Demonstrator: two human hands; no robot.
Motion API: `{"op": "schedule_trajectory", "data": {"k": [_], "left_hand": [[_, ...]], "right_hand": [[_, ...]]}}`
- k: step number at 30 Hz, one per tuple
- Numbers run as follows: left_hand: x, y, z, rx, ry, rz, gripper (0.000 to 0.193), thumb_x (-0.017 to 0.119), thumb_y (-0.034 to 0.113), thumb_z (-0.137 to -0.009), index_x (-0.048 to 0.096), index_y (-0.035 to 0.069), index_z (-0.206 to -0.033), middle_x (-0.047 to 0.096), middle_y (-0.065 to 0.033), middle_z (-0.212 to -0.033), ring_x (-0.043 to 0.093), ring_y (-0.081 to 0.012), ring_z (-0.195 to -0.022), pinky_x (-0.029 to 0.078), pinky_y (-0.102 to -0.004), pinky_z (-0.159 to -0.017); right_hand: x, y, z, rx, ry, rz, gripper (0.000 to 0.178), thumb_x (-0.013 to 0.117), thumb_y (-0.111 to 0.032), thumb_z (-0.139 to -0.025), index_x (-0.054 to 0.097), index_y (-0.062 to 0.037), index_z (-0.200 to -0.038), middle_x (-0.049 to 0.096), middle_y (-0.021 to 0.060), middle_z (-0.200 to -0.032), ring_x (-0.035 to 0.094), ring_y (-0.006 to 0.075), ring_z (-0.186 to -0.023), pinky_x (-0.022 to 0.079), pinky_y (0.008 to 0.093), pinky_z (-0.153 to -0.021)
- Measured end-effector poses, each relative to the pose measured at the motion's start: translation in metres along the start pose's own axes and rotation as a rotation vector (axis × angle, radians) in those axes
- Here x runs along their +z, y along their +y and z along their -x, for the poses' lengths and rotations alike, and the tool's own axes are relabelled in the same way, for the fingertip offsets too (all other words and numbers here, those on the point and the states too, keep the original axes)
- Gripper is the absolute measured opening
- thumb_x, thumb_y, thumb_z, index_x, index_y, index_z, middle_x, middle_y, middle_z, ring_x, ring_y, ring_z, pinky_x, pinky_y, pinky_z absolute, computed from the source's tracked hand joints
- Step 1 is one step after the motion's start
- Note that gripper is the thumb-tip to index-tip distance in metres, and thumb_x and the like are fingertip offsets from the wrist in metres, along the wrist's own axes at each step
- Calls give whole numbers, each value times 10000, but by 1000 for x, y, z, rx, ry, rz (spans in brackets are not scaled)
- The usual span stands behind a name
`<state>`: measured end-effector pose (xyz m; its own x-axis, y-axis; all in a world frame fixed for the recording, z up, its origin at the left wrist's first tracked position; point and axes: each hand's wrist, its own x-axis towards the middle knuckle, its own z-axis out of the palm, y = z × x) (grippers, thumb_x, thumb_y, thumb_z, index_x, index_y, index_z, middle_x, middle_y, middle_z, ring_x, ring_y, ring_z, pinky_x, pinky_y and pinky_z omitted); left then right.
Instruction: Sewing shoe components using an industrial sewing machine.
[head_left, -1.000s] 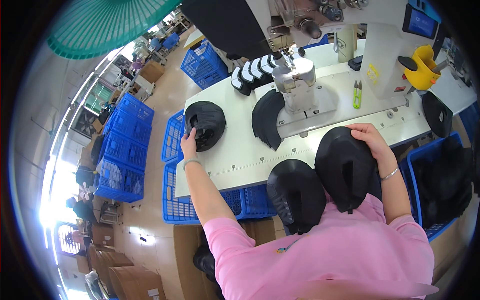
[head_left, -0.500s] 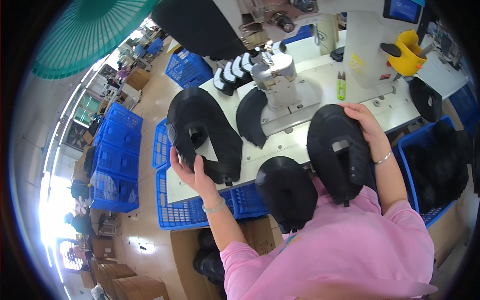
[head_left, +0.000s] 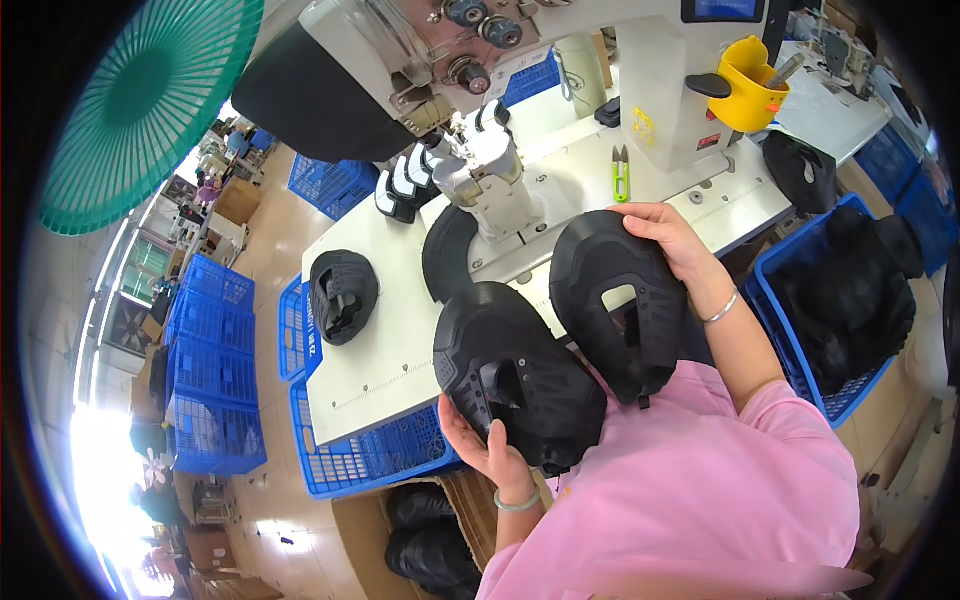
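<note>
My left hand [head_left: 478, 442] holds a black shoe upper [head_left: 510, 372] from below, close to my chest at the front edge of the white sewing table [head_left: 390, 365]. My right hand [head_left: 672, 240] grips the top edge of a second black shoe upper [head_left: 615, 295], which hangs over the table edge beside the first one. Both pieces sit just in front of the sewing machine's post [head_left: 495, 185]. A third black upper [head_left: 342, 293] lies on the left part of the table.
Green thread snips [head_left: 620, 172] lie on the table by the machine. A yellow cup [head_left: 752, 90] hangs on the machine column. Blue crates [head_left: 340, 455] stand left of the table; a blue crate of black uppers [head_left: 850, 300] sits at my right. A green fan [head_left: 150, 100] is overhead.
My left hand has brought a black upper from the left side of the table in toward my chest. The right hand has stayed on its upper.
</note>
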<state>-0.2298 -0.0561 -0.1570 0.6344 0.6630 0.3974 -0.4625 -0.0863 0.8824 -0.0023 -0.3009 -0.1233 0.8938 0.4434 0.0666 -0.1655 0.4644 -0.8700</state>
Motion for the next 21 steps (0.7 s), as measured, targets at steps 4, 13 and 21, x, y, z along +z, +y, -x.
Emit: {"op": "schedule_trajectory", "data": {"k": [4,13,21], "left_hand": [[-3,-5,7,25,-46,-4,723,604,105,-785,312,-38,-1431,392,-150,-1418,374,-248,-1315,258,-365,-1118],[-5,-10,18,14,-133,-33,762,604,71,-800,237,-53,-1456,294,-179,-1502,297,-266,-1391,194,-365,-1151],[-9,-17,22,28,-123,-15,769,619,82,-806,232,-46,-1457,271,-175,-1516,291,-269,-1393,188,-369,-1153]], "right_hand": [[2,1,2,-18,6,50,364,650,-143,-893,612,58,-1194,691,122,-1066,670,162,-929,516,273,-868],[2,6,2,-25,-16,43,351,652,-136,-890,624,56,-1183,693,122,-1057,668,155,-922,516,262,-860],[1,8,0,-20,-49,25,347,648,-143,-897,624,59,-1179,693,124,-1052,674,158,-909,526,264,-847]]}}
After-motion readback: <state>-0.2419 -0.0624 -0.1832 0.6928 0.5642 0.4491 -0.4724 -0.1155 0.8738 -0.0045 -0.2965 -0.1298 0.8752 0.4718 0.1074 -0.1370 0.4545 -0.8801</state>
